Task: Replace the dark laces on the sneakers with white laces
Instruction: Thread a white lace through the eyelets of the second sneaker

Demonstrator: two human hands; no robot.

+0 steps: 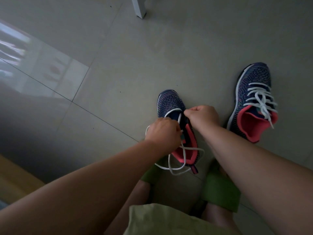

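A navy patterned sneaker (171,102) with a pink lining lies on the floor in front of me, toe pointing away. A white lace (176,167) runs through its front eyelets, and its loose ends trail over the heel in loops. My left hand (162,131) pinches the lace at the sneaker's left side. On the right side, my right hand (202,116) holds the sneaker's upper edge with curled fingers. A second matching sneaker (254,77) stands to the right, fully threaded with a white lace (261,99). No dark laces are visible.
The floor is grey tile (118,65) with a bright reflection at the left. A white furniture leg (139,7) stands at the top centre. My legs and green slippers (220,189) are just behind the near sneaker. A wooden edge (15,177) shows at the lower left.
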